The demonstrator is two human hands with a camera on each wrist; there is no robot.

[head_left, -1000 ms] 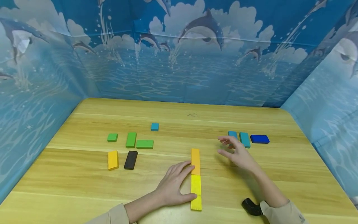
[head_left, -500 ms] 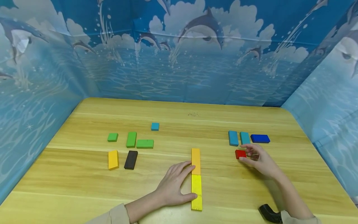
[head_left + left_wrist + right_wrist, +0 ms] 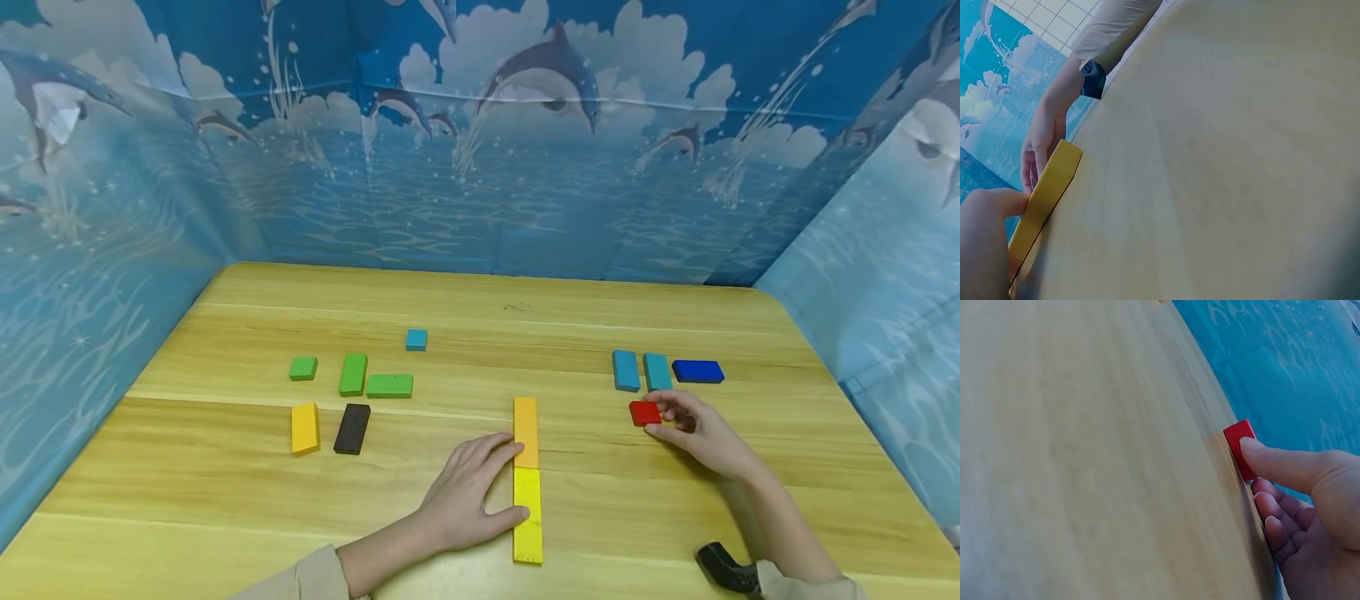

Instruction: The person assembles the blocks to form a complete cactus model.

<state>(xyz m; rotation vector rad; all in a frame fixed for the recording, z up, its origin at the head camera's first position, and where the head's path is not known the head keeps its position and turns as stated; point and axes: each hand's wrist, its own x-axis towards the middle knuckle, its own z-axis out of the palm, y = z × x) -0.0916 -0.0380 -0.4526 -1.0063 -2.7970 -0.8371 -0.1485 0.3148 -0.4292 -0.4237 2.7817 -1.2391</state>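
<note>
From above and behind the hands, most of the desk (image 3: 187,492) is looked down on by the head camera, with the dolphin backdrop (image 3: 487,225) faced beyond. By the left wrist camera, the desk is skimmed low and close, steeply tilted, with the right hand (image 3: 1044,134) caught past the yellow piece (image 3: 1047,197). A similarly tilted close-up is given from the right wrist — the red block (image 3: 1241,450) there is shared with the head view.
</note>
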